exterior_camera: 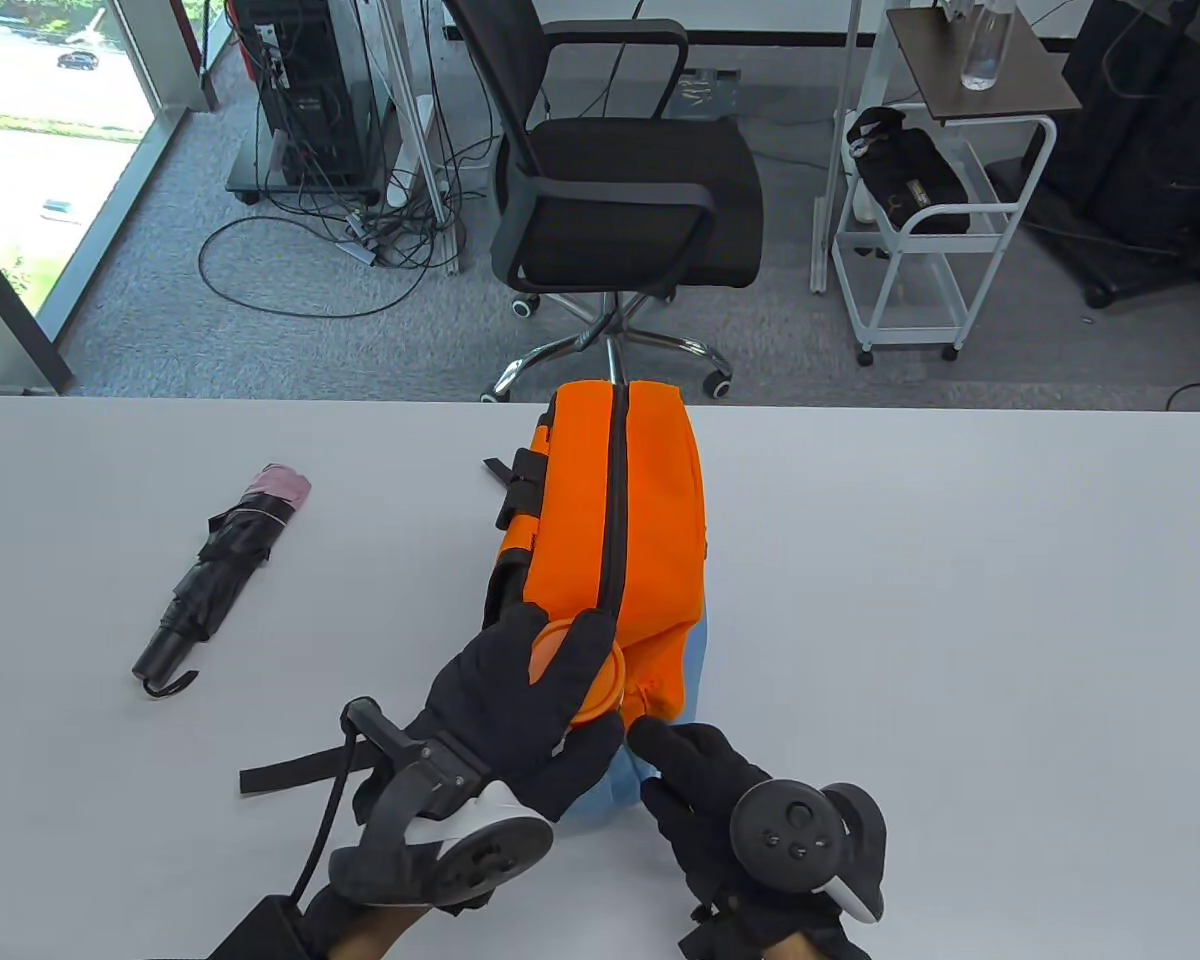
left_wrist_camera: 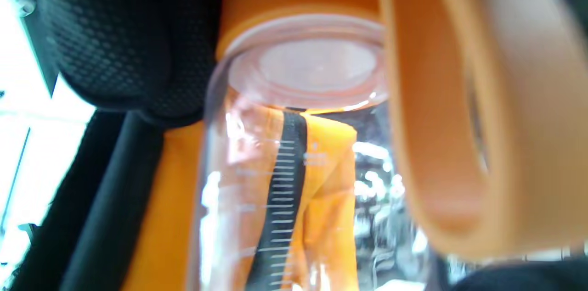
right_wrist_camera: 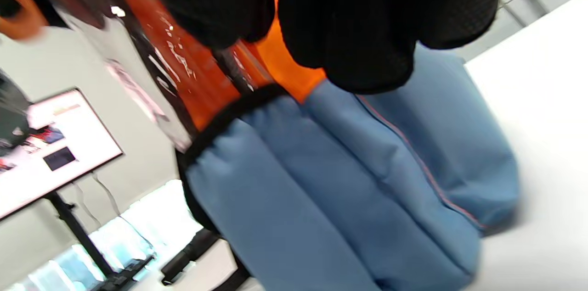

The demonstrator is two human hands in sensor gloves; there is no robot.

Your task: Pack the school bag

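Note:
An orange and blue school bag point(exterior_camera: 650, 500) lies lengthwise in the middle of the table. My left hand point(exterior_camera: 560, 650) grips a clear water bottle by its orange lid point(exterior_camera: 585, 675) at the bag's near end. In the left wrist view the clear bottle point(left_wrist_camera: 285, 190), its lid point(left_wrist_camera: 294, 2) and its orange carry loop point(left_wrist_camera: 459, 144) fill the frame. In the right wrist view the bottle point(right_wrist_camera: 151, 75) stands in the blue side pocket point(right_wrist_camera: 321, 190), inside its black elastic rim point(right_wrist_camera: 229, 112). My right hand point(exterior_camera: 660, 745) holds the bag's fabric beside the pocket, its fingers point(right_wrist_camera: 358, 29) on the orange cloth.
A folded black and pink umbrella point(exterior_camera: 220, 580) lies on the table to the left. A black bag strap point(exterior_camera: 290, 775) trails near my left wrist. An office chair point(exterior_camera: 620, 190) and a white cart point(exterior_camera: 920, 220) stand beyond the table's far edge.

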